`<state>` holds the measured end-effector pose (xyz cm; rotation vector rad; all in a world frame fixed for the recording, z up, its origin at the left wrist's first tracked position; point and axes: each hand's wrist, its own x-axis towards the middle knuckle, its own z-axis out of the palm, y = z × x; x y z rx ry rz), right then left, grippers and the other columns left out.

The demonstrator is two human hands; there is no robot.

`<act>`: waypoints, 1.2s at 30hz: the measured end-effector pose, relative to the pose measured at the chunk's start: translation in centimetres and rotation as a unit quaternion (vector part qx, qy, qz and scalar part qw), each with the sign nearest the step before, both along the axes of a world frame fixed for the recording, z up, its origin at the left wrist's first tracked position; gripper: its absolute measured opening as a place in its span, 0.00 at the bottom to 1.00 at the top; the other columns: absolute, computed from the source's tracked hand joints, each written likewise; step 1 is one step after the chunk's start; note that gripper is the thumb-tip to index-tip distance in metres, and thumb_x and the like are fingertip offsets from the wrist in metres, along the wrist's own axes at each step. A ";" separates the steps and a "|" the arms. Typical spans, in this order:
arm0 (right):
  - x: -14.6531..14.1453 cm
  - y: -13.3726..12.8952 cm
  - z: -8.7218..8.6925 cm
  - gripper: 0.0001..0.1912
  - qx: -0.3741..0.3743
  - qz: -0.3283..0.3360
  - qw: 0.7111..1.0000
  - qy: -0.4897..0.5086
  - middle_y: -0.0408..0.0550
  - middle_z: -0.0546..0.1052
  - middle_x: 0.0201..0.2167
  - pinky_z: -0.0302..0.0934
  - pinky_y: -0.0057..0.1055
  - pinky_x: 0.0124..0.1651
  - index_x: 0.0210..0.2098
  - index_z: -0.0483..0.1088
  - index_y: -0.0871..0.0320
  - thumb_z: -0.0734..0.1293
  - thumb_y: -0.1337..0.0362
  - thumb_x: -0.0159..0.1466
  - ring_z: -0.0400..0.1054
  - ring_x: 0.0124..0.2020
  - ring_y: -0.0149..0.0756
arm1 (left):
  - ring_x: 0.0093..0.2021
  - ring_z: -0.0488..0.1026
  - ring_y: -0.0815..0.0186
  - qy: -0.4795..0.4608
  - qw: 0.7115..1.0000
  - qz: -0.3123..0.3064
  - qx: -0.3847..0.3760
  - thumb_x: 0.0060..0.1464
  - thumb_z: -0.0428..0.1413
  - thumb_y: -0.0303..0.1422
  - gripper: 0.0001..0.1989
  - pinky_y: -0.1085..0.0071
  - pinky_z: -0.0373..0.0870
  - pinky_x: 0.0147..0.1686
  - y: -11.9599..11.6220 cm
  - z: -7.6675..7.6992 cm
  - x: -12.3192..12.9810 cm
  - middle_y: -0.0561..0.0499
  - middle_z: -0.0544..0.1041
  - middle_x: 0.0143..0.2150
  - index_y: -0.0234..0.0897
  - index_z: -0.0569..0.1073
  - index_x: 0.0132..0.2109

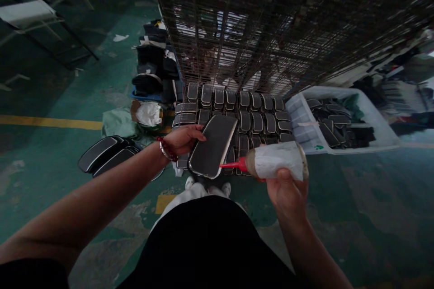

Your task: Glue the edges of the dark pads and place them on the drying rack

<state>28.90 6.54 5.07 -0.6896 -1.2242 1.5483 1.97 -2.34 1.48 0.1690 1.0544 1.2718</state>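
My left hand (186, 138) grips a dark rounded pad (214, 144) by its left edge, thumb on top and fingers underneath. A pale line runs along the pad's border. In my right hand (289, 194) lies a squeeze bottle (278, 161) wrapped in white, tipped on its side. Its red nozzle (237, 164) points left, with the tip at the pad's lower right edge; whether they touch I cannot tell. Below the held pad, many similar dark pads (257, 122) with pale borders are laid out in rows.
A tall wire-mesh rack (257, 22) rises behind the rows. To the right stands a white bin (305, 131) of dark pieces. At left are stacked dark pads (101, 151), a green sack (117, 122) and piled black items (149, 61). A white-topped stand (27, 11) is further off.
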 end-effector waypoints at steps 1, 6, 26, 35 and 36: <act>0.0 -0.1 0.0 0.26 -0.001 -0.001 1.000 -0.002 0.51 0.82 0.46 0.72 0.55 0.55 0.52 0.74 0.52 0.78 0.57 0.55 0.78 0.47 0.49 | 0.30 0.80 0.62 0.000 1.000 0.006 -0.006 0.42 0.58 0.17 0.21 0.65 0.78 0.36 0.1 0.1 -0.1 0.45 0.84 0.32 0.29 0.80 0.46; 0.0 -0.5 -0.3 0.28 -0.020 0.007 1.000 -0.003 0.53 0.83 0.46 0.74 0.54 0.51 0.54 0.73 0.51 0.78 0.57 0.55 0.79 0.47 0.50 | 0.31 0.81 0.59 -0.010 0.999 0.041 -0.017 0.41 0.57 0.16 0.23 0.64 0.79 0.34 0.4 0.4 -0.5 0.44 0.84 0.32 0.27 0.79 0.48; -5.7 6.3 -0.2 0.21 -0.020 -0.054 0.998 0.011 0.43 0.79 0.37 0.66 0.26 0.25 0.45 0.72 0.55 0.78 0.58 0.56 0.74 0.32 0.33 | 0.37 0.81 0.60 0.022 0.999 0.034 0.034 0.41 0.59 0.18 0.17 0.67 0.78 0.39 0.1 1.6 5.1 0.46 0.84 0.37 0.34 0.78 0.41; -3.0 2.9 -0.9 0.23 -0.037 -0.010 0.999 -0.024 0.45 0.80 0.37 0.72 0.34 0.43 0.43 0.74 0.55 0.80 0.59 0.51 0.75 0.38 0.36 | 0.33 0.80 0.62 0.020 0.999 0.004 0.033 0.41 0.60 0.19 0.18 0.67 0.77 0.36 -0.5 0.9 3.3 0.48 0.83 0.36 0.34 0.76 0.43; -2.9 3.1 -0.7 0.22 -0.027 -0.019 0.999 -0.022 0.45 0.80 0.38 0.72 0.35 0.45 0.43 0.74 0.56 0.80 0.59 0.51 0.75 0.38 0.36 | 0.33 0.81 0.62 0.020 0.999 -0.003 0.036 0.41 0.60 0.19 0.18 0.67 0.77 0.36 -0.7 0.8 3.0 0.48 0.84 0.36 0.34 0.77 0.42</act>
